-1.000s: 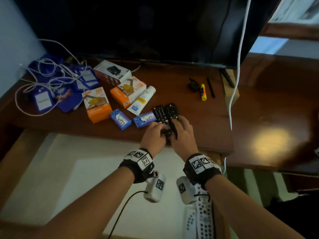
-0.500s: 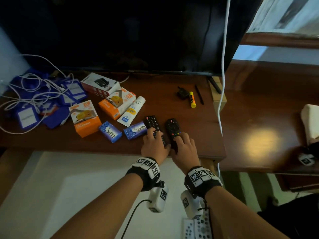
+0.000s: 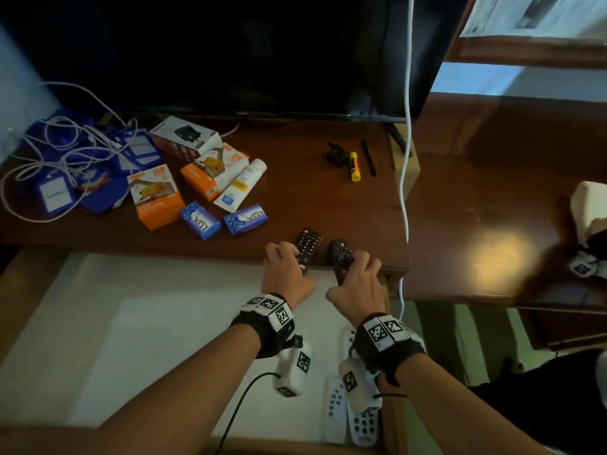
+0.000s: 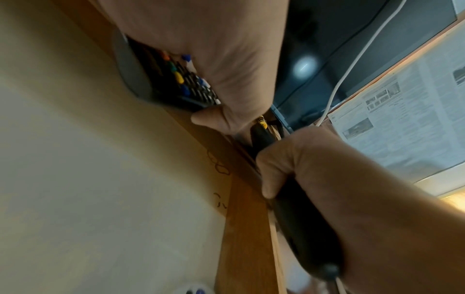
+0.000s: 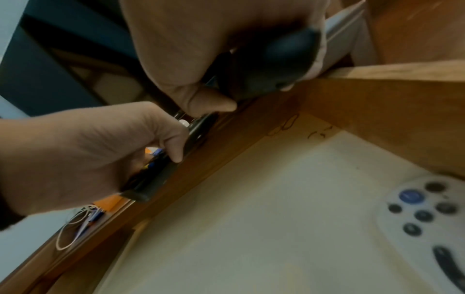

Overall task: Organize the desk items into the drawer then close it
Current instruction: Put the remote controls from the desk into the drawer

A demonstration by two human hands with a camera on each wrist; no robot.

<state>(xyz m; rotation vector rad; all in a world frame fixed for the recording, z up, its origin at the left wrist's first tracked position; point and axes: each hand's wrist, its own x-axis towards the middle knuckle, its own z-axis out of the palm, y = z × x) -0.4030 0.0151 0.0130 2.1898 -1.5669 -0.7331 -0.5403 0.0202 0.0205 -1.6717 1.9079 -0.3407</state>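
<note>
Two black remotes sit at the front edge of the brown desk (image 3: 312, 198). My left hand (image 3: 285, 267) grips the flat button remote (image 3: 308, 243), seen with coloured keys in the left wrist view (image 4: 176, 79). My right hand (image 3: 358, 280) grips the rounded remote (image 3: 341, 254), whose smooth black body (image 5: 271, 59) fills that palm. Both remotes overhang the open drawer (image 3: 131, 323) below the desk edge. Two white remotes (image 3: 335, 402) lie in the drawer's right corner, one with a blue button (image 5: 412, 201).
On the desk's left lie orange boxes (image 3: 157, 198), two blue soap boxes (image 3: 244, 218), a white tube (image 3: 241, 185), a white box (image 3: 185, 139) and blue badges with white cords (image 3: 65, 165). A yellow glue stick (image 3: 354, 165) and pen lie near the TV (image 3: 230, 50). A white cable (image 3: 407, 126) hangs at right.
Both hands have drawn the two remotes apart and back toward the desk's front edge, over the open drawer. My view has tilted down, showing more of the drawer.
</note>
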